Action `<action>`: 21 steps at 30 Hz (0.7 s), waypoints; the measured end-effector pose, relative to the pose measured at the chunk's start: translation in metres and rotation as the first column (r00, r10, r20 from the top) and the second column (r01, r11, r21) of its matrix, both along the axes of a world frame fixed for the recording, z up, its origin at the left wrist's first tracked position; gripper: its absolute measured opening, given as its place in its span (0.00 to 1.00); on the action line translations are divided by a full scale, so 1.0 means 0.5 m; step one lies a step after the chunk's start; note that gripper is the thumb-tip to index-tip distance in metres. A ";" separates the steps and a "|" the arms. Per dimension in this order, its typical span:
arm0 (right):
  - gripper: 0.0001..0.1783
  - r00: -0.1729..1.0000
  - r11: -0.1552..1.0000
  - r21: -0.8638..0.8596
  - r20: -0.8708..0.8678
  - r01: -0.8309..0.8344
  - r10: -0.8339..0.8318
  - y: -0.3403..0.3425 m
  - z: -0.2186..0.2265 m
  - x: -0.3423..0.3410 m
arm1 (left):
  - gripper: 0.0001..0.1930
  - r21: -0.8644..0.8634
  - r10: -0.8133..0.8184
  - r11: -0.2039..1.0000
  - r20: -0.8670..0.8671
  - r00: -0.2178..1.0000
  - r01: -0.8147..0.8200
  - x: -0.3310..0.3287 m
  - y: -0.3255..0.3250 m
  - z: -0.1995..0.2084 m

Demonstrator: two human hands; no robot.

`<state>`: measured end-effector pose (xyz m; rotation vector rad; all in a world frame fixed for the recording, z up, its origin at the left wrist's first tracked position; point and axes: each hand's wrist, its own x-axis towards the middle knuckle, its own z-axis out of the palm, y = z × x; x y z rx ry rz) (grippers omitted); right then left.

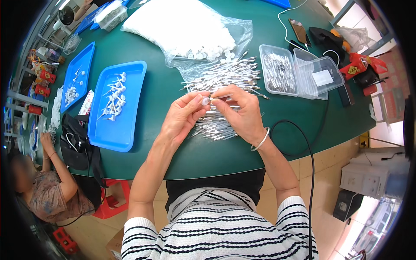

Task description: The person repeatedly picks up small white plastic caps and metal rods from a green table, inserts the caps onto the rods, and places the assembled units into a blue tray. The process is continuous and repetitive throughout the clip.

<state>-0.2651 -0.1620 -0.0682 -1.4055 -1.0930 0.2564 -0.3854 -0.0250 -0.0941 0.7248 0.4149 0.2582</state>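
Between the fingertips of my left hand is a small white plastic cap. My right hand, with a bangle at the wrist, pinches a thin pale rod whose end meets the cap; whether it is inside the cap I cannot tell. Under and behind both hands spreads a loose pile of thin white-and-metal rods. Beyond the pile, a large clear bag spills white caps. To the left, a blue tray holds several caps with thin stems attached.
A clear plastic box of rods stands on the right, beside its lid. A phone and a black cable lie farther right. Another blue tray and a black bag are leftward, near a seated co-worker.
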 end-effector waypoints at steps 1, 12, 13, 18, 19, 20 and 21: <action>0.06 1.000 1.000 0.001 -0.011 0.001 -0.001 0.001 -0.001 -0.001 | 0.13 -0.003 0.000 1.000 0.004 1.000 0.000 -0.001 0.000 0.001; 0.08 0.999 1.000 -0.022 -0.038 0.007 -0.008 -0.001 0.000 -0.001 | 0.12 0.018 -0.004 1.000 -0.004 1.000 0.004 -0.001 0.001 0.001; 0.08 0.999 1.000 -0.030 -0.044 0.004 -0.006 -0.001 -0.001 0.000 | 0.12 0.011 -0.006 1.000 0.005 1.000 0.006 -0.001 0.002 -0.001; 0.10 0.999 0.998 -0.053 -0.041 -0.020 0.018 0.001 0.000 0.001 | 0.11 0.033 -0.008 0.999 -0.006 1.000 0.008 -0.002 -0.001 0.003; 0.10 1.000 0.998 -0.063 -0.027 -0.014 0.013 0.001 -0.001 0.002 | 0.11 0.047 -0.012 0.999 -0.008 1.000 0.012 -0.002 -0.003 0.006; 0.09 1.000 0.998 -0.057 -0.025 -0.018 0.017 0.001 -0.001 0.002 | 0.11 0.062 -0.010 0.998 -0.017 1.000 0.011 -0.001 -0.003 0.005; 0.09 1.000 0.998 -0.051 -0.022 -0.022 0.021 0.001 -0.001 0.002 | 0.11 0.078 -0.009 0.997 -0.025 1.000 0.011 -0.001 -0.004 0.005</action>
